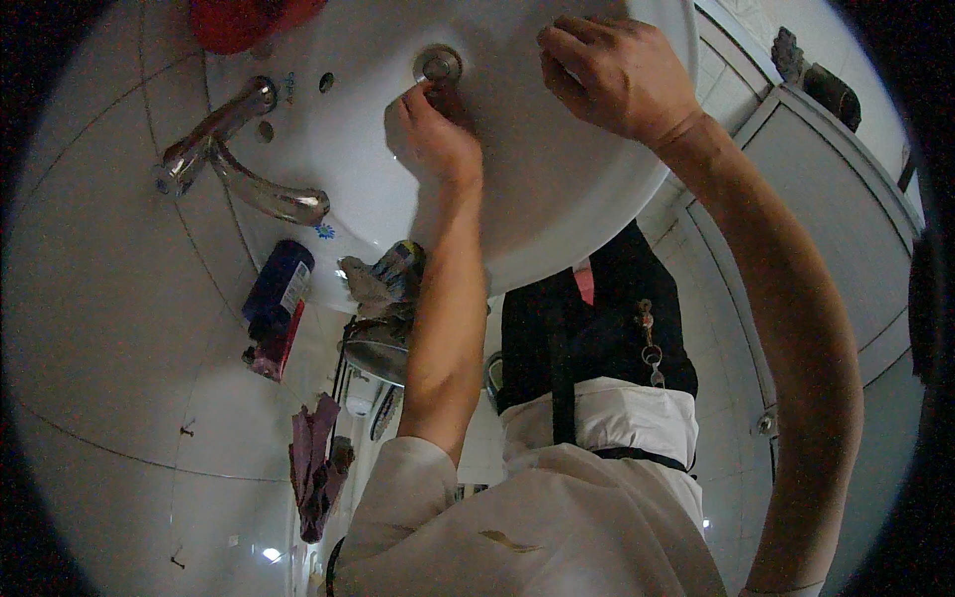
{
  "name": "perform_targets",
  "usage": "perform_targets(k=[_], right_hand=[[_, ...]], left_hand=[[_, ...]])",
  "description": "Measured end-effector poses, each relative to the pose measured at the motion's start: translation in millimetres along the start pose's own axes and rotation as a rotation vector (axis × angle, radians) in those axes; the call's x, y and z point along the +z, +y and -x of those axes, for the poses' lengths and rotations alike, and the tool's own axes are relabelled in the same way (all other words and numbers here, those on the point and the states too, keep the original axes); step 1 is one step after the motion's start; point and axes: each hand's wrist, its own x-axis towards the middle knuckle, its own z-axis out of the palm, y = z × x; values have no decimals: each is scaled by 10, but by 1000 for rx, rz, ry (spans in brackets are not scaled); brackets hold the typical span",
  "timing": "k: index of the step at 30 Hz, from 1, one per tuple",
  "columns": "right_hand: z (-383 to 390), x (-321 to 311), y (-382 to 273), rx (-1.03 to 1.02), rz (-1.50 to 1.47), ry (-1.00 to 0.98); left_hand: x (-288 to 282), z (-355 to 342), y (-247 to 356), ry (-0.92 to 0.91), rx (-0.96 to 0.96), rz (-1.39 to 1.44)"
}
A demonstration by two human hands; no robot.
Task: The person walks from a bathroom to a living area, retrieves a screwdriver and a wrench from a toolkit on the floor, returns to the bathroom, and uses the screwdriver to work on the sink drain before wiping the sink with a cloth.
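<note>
A white washbasin (542,189) fills the upper middle of the head view, with a round metal drain (438,65) in its bowl. My left hand (438,134) reaches down into the bowl, its fingers pinched together at the drain's near edge. Whatever those fingertips hold, if anything, is hidden. Over the right side of the basin, my right hand (622,80) is curled into a loose fist; its palm is out of sight. A chrome faucet (269,194) stands on the basin's left rim, its spout pointing over the bowl.
Left of my forearm, a dark blue bottle (281,279) and a crumpled cloth (378,279) rest on the basin's rim. A red object (249,22) sits at the top left. Purple cloth (316,463) hangs below. A grey door panel (816,239) stands at the right.
</note>
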Motion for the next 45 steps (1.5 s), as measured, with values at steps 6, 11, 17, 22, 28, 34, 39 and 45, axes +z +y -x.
perform_targets(k=[6, 11, 17, 22, 28, 34, 39, 45], right_hand=[[-41, -17, -13, 1, -3, -21], [-26, -22, -10, 14, -9, -39], [-18, -29, 7, 6, -8, -37], [-23, -81, 29, 12, -74, -102], [-97, -91, 14, -24, -58, -68], [-22, -102, 43, 29, -49, -171], [-56, -94, 21, 15, -68, -132], [-59, -89, 24, 3, -47, -133]], left_hand=[[87, -124, -81, 47, 99, 88], [210, -224, -99, -39, -249, 354], [121, -276, -216, -43, 169, -224], [247, -260, -188, 98, 4, 92], [330, -346, -587, 206, -182, 324], [130, -147, -244, 158, 132, -18], [75, -174, -225, 154, 234, -4], [248, -421, -245, 24, -127, 346]])
